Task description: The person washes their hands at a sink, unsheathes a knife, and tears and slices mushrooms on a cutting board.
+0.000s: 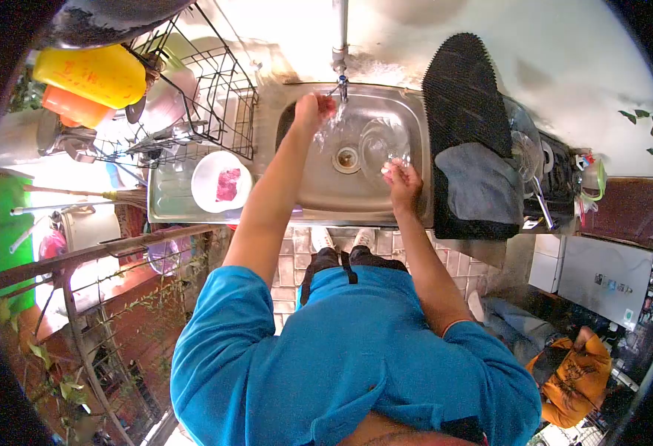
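Observation:
Under the faucet (pixel 343 89) my left hand (pixel 317 109) is raised, close to the tap and its falling water; its fingers are blurred. Over the right part of the metal sink (pixel 315 182), my right hand (pixel 403 181) has its fingers closed on the near edge of a clear round glass dish (pixel 378 145). The dish hangs to the right of the drain (pixel 347 158). To the left of the sink, a white bowl (pixel 207 182) holds a pink-red piece (pixel 227 184).
A black wire rack (pixel 222 97) stands at the left with yellow (pixel 88 74) and orange containers. Right of the sink lie a black ridged mat (pixel 464 97) and a grey cloth (pixel 479 181). A person in orange (pixel 577 379) is at the lower right.

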`<state>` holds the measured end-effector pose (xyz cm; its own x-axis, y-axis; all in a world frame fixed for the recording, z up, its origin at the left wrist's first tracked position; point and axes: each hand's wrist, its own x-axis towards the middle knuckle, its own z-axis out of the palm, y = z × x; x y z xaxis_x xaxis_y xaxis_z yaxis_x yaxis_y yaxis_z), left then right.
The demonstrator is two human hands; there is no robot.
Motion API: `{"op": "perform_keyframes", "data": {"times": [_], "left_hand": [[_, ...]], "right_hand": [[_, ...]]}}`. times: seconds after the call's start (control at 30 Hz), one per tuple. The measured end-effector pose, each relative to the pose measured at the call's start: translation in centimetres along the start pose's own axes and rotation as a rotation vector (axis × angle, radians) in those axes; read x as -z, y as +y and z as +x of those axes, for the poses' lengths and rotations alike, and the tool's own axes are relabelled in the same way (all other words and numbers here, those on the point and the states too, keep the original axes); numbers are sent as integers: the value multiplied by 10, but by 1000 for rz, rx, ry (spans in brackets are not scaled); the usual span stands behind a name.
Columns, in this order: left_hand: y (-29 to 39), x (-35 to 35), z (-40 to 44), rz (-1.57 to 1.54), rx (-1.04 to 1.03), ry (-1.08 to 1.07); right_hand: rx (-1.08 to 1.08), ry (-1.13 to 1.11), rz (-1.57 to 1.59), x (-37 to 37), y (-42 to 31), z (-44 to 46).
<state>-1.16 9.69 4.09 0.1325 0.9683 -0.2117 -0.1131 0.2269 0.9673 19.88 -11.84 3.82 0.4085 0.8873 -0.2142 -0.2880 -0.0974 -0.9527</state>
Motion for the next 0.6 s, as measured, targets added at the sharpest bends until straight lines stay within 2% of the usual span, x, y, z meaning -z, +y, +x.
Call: {"op": "perform_keyframes", "data": {"times": [0.03, 0.13, 0.2, 0.23, 0.3, 0.47, 0.53, 0.6], "left_hand": [[13, -1, 1, -55, 61, 112], [59, -4, 3, -48, 19, 142], [81, -12, -6, 621, -275, -6], [81, -12, -6, 622, -278, -5], [85, -13, -6, 1072, -631, -84], [112, -16, -11, 1377, -665, -143], [116, -12, -14, 1465, -654, -149], [113, -6, -18, 1482, -862, -14]], "right_hand": [[-5, 5, 47, -1, -2, -3], [23, -45, 99, -4, -6, -11], [24, -70, 111, -7, -6, -9], [25, -91, 114, -6, -6, -9], [52, -116, 96, -4, -9, -11], [103, -160, 104, -5, -21, -10], [28, -104, 83, -8, -36, -14], [25, -116, 94, -13, -47, -10]]}}
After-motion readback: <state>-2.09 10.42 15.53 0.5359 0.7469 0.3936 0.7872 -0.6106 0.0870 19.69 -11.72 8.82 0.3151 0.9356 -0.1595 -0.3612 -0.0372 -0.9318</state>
